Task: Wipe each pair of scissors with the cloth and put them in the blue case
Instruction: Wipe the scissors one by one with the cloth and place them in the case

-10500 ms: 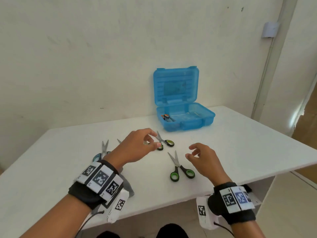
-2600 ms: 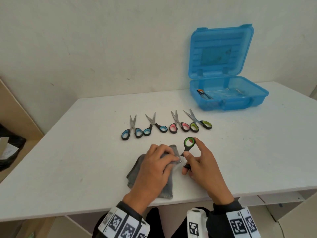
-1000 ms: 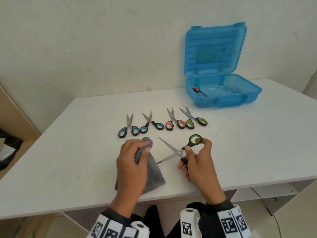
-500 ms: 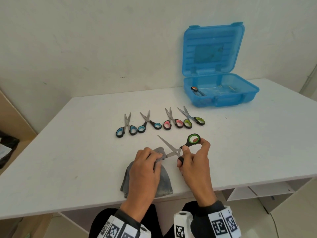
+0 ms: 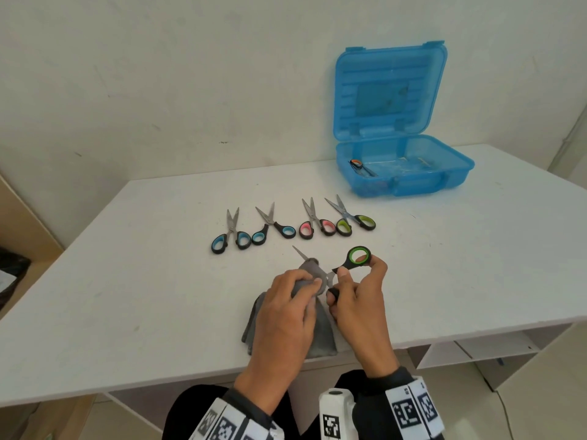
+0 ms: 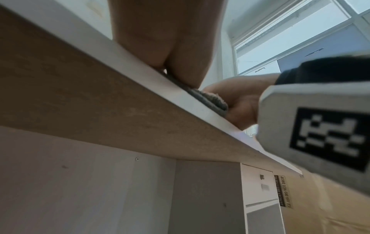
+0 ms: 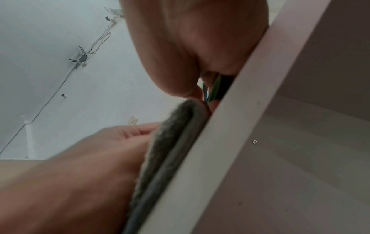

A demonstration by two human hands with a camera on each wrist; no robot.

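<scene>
Head view downward; wrist views upward from below table edge.

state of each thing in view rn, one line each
blue case: lid open, one pair inside
green scissors: blades open, held in right hand
cloth: pinched round a blade by left hand
four scissors in a row: lying on table
</scene>
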